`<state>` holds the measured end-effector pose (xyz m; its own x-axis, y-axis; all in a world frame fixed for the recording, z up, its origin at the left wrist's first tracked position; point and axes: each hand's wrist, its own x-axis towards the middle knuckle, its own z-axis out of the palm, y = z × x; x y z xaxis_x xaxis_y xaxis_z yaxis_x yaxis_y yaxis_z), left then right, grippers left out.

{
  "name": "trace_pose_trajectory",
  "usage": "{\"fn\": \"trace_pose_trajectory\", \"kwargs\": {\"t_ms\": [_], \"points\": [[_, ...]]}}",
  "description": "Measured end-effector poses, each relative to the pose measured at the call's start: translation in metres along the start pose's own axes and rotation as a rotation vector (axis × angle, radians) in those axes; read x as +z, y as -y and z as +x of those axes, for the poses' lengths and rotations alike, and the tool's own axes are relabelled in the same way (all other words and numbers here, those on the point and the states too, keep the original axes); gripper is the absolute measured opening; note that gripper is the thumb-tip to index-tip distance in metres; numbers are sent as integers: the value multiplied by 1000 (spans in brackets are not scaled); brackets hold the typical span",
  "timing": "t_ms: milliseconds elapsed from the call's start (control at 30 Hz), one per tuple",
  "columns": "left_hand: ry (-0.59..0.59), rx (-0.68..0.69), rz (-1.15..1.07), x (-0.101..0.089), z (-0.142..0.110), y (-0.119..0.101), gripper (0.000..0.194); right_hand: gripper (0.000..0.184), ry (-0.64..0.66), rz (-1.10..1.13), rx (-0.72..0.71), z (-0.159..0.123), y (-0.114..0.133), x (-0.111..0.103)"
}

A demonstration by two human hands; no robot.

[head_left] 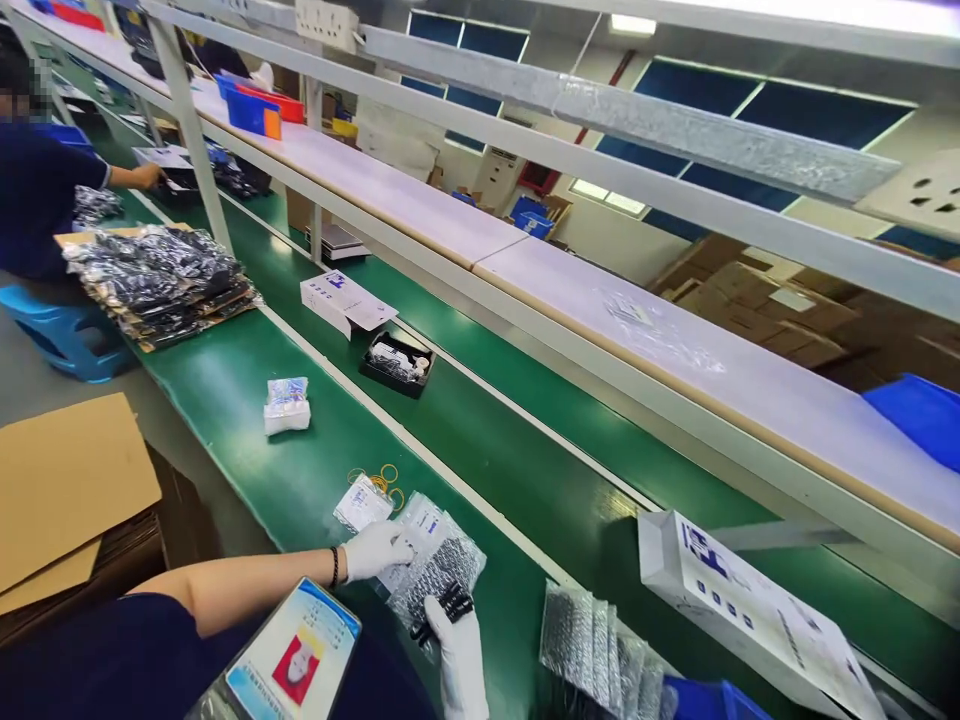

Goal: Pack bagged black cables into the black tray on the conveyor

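Observation:
My left hand (pixel 377 550), in a white glove, has its fingers closed on the upper edge of a clear bubble bag (pixel 461 548), where printed white paper shows through. My right hand (pixel 456 640), gloved too, grips a bundled black cable (pixel 452 601) over the bag's lower part. The bag hides some fingertips. Just beyond my left hand lie a small packet with a printed leaflet (pixel 363 503) and several yellow rubber bands (pixel 388 482). To the right of my right hand stands a row of bubble-wrapped packets (pixel 577 640).
A white printed box (pixel 750 610) rests at right on the green conveyor (pixel 510 470). Farther along are an open black tray (pixel 397 362), another printed box (pixel 349 300), a white wrapped packet (pixel 286 405) and piled bagged parts (pixel 161 275). A co-worker (pixel 45 190) sits at far left; cardboard (pixel 71 490) is stacked nearby.

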<state>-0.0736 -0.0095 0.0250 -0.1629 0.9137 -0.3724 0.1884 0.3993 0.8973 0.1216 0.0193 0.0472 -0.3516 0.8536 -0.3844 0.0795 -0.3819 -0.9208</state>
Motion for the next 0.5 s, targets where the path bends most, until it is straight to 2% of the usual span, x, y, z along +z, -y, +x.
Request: {"fn": "trace_pose_trajectory", "kwargs": {"t_ms": [100, 200, 267, 333, 400, 500], "points": [[-33, 48, 91, -5, 10, -1, 32, 51, 51, -12, 11, 1, 5, 2], [104, 74, 151, -15, 26, -2, 21, 53, 126, 13, 40, 10, 13, 2], [131, 51, 158, -30, 44, -1, 21, 57, 134, 43, 48, 23, 20, -2], [56, 20, 126, -53, 69, -2, 23, 59, 122, 52, 43, 39, 26, -10], [-89, 17, 93, -86, 101, -10, 25, 58, 101, 33, 44, 56, 32, -20], [-340, 96, 79, -144, 162, -38, 19, 57, 46, 28, 62, 79, 39, -30]]}}
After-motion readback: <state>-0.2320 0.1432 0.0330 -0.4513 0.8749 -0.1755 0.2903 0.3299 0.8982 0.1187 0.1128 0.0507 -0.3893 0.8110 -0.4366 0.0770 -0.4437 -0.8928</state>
